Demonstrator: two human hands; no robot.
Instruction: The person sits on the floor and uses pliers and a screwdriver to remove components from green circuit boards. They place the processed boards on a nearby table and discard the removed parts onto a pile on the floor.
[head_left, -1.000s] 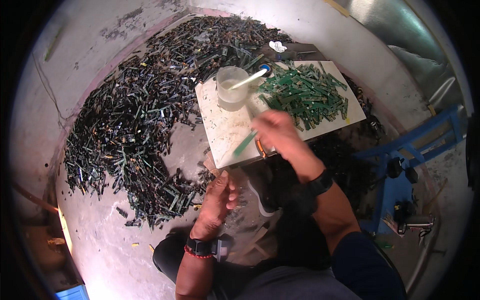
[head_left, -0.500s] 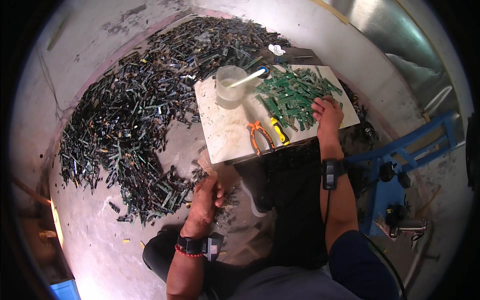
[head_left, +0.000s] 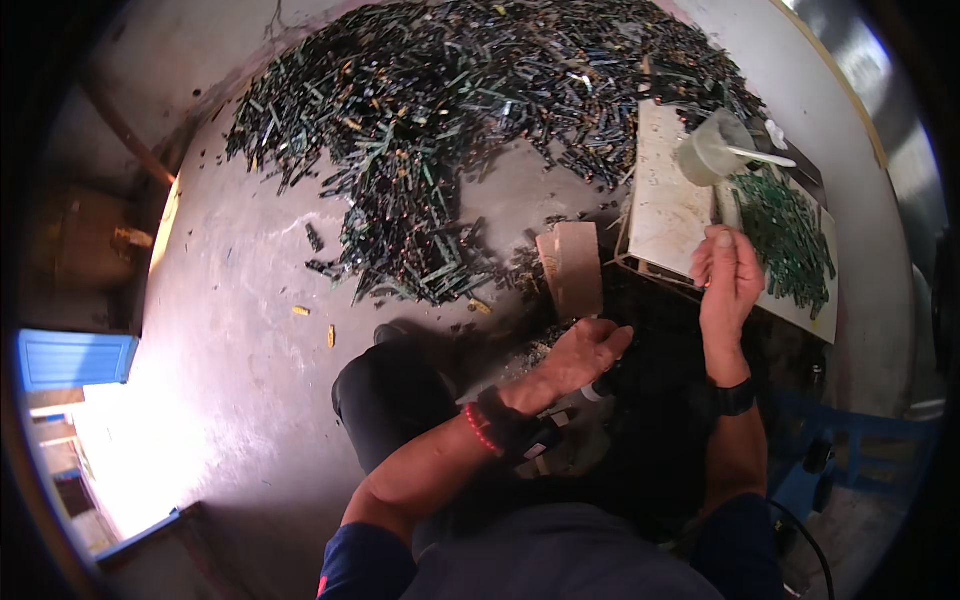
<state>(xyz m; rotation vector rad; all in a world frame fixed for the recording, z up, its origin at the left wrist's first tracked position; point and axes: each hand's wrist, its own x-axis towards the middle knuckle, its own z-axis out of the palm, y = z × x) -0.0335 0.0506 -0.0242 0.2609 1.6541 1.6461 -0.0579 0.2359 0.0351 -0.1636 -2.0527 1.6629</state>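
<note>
Nearest us, our left hand (head_left: 583, 352) hung half-curled and empty over dark debris by the small tan block (head_left: 570, 268). Beyond it, our right hand (head_left: 730, 275) rested fist-like on the pale square board (head_left: 668, 215); what it held we couldn't tell. Green circuit strips (head_left: 790, 240) lay beside it, the translucent plastic cup (head_left: 708, 150) further back, then the huge dark scrap pile (head_left: 450, 110).

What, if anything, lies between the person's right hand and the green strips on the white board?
Nothing visible does. The right hand hovers over the white board, just left of the pile of green strips. The translucent cup stands farther up the board, out of the way.
</note>
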